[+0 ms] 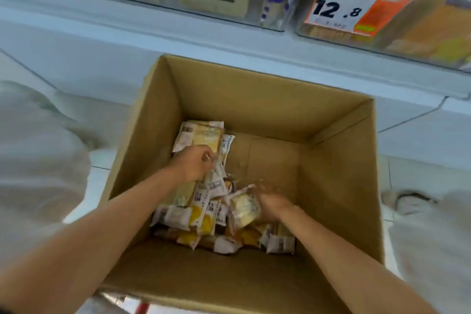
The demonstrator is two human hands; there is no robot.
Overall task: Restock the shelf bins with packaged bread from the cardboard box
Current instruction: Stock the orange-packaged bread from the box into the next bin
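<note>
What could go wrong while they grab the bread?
1. The left hand seems to pinch a few packets by their thin edges, so one might slip and drop back into the box.
2. The right hand is blurred against a tilted packet. Its grip is unclear, and a hasty grab could squash the soft bread.

An open brown cardboard box [339,160] stands on the floor just below the shelf, with part of its bottom bare toward the right and far side. A loose heap of bread packets [201,216], yellow and white with dark print, lies jumbled along the box's left and near sides. The left hand [193,163] pinches some of them. The right hand [271,205], blurred, grips one tilted packet [244,209] above the heap. Clear shelf bins [229,18] overhead hold upright packaged bread.
</note>
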